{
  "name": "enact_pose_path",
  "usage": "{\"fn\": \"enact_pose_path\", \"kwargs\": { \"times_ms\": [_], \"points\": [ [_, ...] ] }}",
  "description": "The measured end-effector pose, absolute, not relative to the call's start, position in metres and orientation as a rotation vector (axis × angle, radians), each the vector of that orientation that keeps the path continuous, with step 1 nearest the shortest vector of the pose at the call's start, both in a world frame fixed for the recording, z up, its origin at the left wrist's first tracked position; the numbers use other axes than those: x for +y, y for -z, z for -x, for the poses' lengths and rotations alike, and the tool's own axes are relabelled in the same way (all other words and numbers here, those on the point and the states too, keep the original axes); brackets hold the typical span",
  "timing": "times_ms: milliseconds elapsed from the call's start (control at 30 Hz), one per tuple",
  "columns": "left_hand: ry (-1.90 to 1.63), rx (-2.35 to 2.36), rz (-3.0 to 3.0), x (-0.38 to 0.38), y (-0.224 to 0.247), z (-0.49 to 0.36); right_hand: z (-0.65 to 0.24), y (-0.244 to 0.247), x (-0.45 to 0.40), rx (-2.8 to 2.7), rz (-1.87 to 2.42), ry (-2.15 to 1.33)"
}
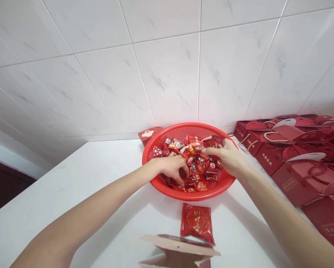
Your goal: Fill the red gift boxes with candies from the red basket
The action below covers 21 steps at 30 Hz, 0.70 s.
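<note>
Wrapped candies (pixel 196 167), mostly red, fill a round red plastic basket (pixel 167 192) with mesh sides. My left hand (pixel 174 168) reaches down into its left part, fingers curled among the candies; whatever they grip is hidden. At the right side of the basket, my right hand (pixel 225 155) is closed on a dark red wrapped candy (pixel 216 141) between thumb and fingers. In front of the basket a larger flat red packet (pixel 197 222) with gold print lies on the table. Nearer to me stands an opened paper box (pixel 180 247), its top flaps apart and its lower part out of view.
Several dark red gift boxes (pixel 290 182) with rope handles stand in rows on the right. A red printed card or packet (pixel 148 134) lies behind the basket, partly hidden. The white table (pixel 111 163) meets a tiled wall (pixel 167 74) at the back.
</note>
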<state>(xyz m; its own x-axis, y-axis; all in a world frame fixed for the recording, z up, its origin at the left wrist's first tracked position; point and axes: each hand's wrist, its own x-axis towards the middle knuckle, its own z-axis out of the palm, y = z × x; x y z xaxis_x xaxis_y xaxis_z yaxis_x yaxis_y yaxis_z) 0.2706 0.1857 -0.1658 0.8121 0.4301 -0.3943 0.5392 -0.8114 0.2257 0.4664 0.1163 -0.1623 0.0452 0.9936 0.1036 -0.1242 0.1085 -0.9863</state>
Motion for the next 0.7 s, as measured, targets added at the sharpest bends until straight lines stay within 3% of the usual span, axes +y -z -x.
{"fn": "enact_pose_path", "kwargs": {
  "times_ms": [200, 433, 700],
  "points": [
    [0.430, 0.656, -2.650, 0.184, 0.168, -0.271, -0.468, 0.163, 0.117, -1.090, 1.001, -1.238],
    [-0.517, 0.696, -2.430, 0.178, 0.147, -0.271, -0.469, 0.161, 0.117, -1.159, 0.926, -1.227],
    [-0.852, 0.645, -2.425, 0.181, 0.153, -0.272, -0.468, 0.165, 0.118, -1.196, 0.985, -1.196]
  ]
}}
